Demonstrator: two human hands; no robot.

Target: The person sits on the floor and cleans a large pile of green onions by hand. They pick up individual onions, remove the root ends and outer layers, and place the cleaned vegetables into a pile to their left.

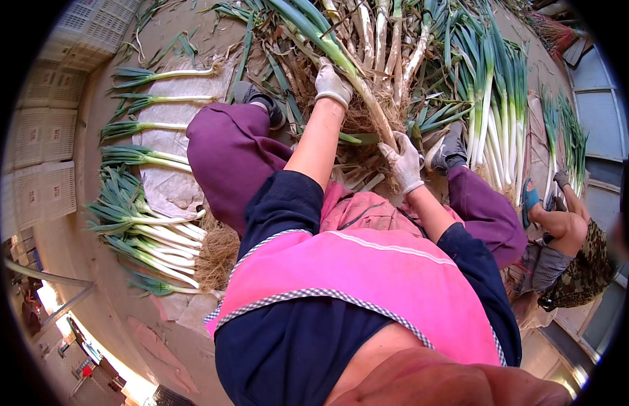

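A long green onion with a brown, soiled outer skin slants across the space between my knees. My left hand, in a pale work glove, grips it partway up, where the shank turns green. At its lower end, my gloved right hand holds the stalk with thumb and fingers. Behind it lies a heap of unpeeled green onions with tangled dry roots. Stripped leaves and peelings lie on the ground beneath my hands.
Clean white-stemmed green onions lie in rows on a cloth at left. Another bundle lies by my right shoe. Plastic crates are stacked far left. At right sits another person, gloved hands near more onions.
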